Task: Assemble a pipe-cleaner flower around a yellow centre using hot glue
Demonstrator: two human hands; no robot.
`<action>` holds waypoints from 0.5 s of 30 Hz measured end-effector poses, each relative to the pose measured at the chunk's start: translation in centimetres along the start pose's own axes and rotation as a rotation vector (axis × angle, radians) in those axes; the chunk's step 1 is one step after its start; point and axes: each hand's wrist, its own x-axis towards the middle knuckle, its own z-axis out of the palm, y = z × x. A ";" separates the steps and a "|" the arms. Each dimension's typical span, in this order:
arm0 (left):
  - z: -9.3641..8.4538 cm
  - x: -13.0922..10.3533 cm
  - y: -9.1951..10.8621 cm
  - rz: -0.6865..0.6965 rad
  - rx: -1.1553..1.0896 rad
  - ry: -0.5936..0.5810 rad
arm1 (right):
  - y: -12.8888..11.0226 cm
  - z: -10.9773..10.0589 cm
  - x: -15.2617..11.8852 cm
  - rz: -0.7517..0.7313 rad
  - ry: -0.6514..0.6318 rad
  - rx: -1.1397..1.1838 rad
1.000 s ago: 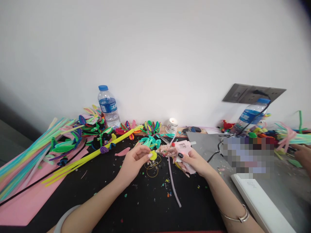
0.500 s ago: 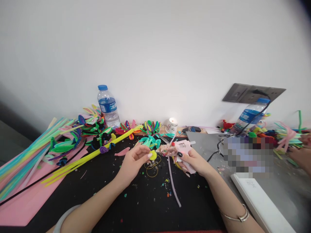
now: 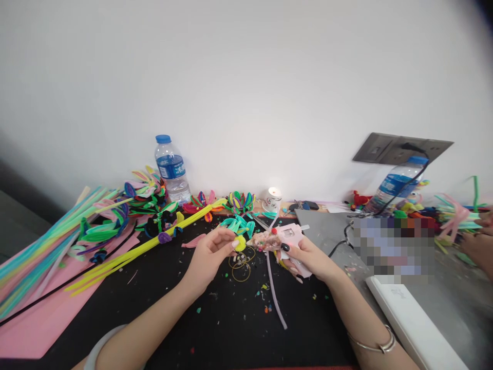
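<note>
Beyond the hands point(image 3: 210, 255), lettered cup point(image 3: 273, 201)

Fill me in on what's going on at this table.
Someone pinches a small yellow piece in the left hand and grips a pink glue gun in the right hand. The gun's tip points at the piece's edge; whether they touch is hard to tell. Both are over a black mat strewn with scraps. A teal piece lies just beyond, yellow stems lie to the left, and another person's hand shows at the right edge.
</note>
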 end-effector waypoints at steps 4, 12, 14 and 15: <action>0.0 0.1 0.0 -0.001 -0.008 0.004 | 0.0 0.0 0.0 0.027 -0.010 -0.018; -0.2 0.2 -0.3 -0.003 -0.030 -0.009 | -0.3 0.2 0.0 0.028 0.007 -0.005; -0.2 0.2 -0.3 -0.008 -0.024 -0.014 | -0.4 0.2 0.0 0.016 0.027 0.010; -0.2 0.2 -0.3 -0.011 -0.018 -0.015 | -0.4 0.2 0.0 0.011 0.030 0.010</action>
